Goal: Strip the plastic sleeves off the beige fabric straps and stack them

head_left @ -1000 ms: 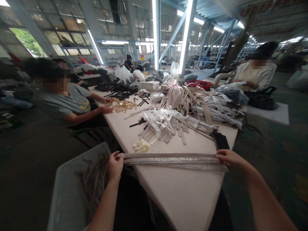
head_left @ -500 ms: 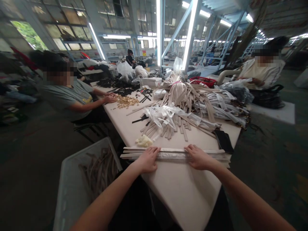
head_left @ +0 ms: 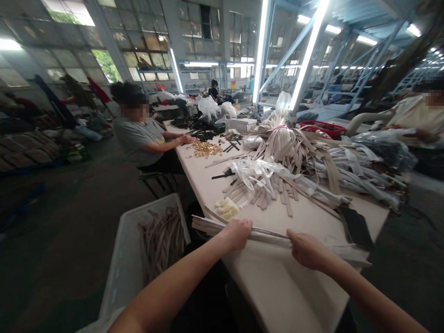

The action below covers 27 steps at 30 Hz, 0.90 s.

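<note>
The left hand (head_left: pixel 237 232) and the right hand (head_left: pixel 307 249) both had fingers curled tight on the bundle of long strips (head_left: pixel 270 237). It lay sideways under them, along the table (head_left: pixel 284 286) edge, poking out past each hand.

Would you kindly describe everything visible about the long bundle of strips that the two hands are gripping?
The bundle of strips is a stack of long, thin, flat bands, pale beige to grey, leather-like or fabric in look. It lies across the near part of the table, slanting slightly down to the right. The left hand and right hand each close over it near its middle. Its left end juts past the table edge; its right end fans out slightly.
</note>
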Each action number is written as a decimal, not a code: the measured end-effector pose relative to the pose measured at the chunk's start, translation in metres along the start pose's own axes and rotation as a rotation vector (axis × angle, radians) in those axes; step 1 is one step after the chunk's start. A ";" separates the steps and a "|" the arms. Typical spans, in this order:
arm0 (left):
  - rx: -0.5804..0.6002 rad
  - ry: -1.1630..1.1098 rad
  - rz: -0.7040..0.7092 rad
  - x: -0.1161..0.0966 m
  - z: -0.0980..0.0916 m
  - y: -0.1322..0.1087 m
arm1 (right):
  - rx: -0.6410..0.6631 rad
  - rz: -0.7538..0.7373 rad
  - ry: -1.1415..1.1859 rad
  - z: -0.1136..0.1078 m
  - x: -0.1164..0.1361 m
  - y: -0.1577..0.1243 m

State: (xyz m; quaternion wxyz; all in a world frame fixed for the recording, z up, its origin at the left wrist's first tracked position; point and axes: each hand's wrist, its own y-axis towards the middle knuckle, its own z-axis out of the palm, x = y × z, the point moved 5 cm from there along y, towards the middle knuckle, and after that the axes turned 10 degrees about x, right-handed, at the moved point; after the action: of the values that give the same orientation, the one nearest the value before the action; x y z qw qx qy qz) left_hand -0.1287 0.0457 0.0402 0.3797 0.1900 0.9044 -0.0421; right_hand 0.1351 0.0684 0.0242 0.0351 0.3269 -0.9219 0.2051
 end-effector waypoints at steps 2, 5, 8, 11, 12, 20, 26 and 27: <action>-0.078 0.013 0.025 -0.005 -0.018 -0.025 | 0.048 -0.015 -0.005 -0.007 0.007 -0.005; -0.076 0.171 -0.083 -0.007 -0.050 -0.083 | 0.068 -0.070 -0.047 -0.035 0.031 -0.004; -0.012 0.315 -0.331 0.008 -0.078 -0.158 | -0.010 -0.159 -0.132 -0.083 0.083 0.022; -0.106 0.334 -0.629 0.037 -0.093 -0.238 | -0.162 -0.398 -0.214 -0.132 0.180 0.078; -0.157 0.327 -0.745 0.050 -0.095 -0.264 | -0.213 -0.502 -0.234 -0.145 0.220 0.102; -0.550 0.292 -1.313 0.162 -0.115 -0.390 | -0.342 -1.081 -0.334 -0.149 0.534 0.300; -0.396 0.181 -1.557 0.311 -0.134 -0.416 | -0.207 -0.965 -0.411 -0.057 0.597 0.322; -0.312 0.174 -1.594 0.332 -0.128 -0.420 | -0.159 -0.971 -0.422 -0.038 0.589 0.314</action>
State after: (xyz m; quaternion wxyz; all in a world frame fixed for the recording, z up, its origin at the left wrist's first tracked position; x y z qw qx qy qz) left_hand -0.5851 -0.2106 -0.1311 0.1864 -0.5630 0.7895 -0.1583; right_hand -0.5231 -0.0428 0.0642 -0.0354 0.7461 -0.6644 0.0249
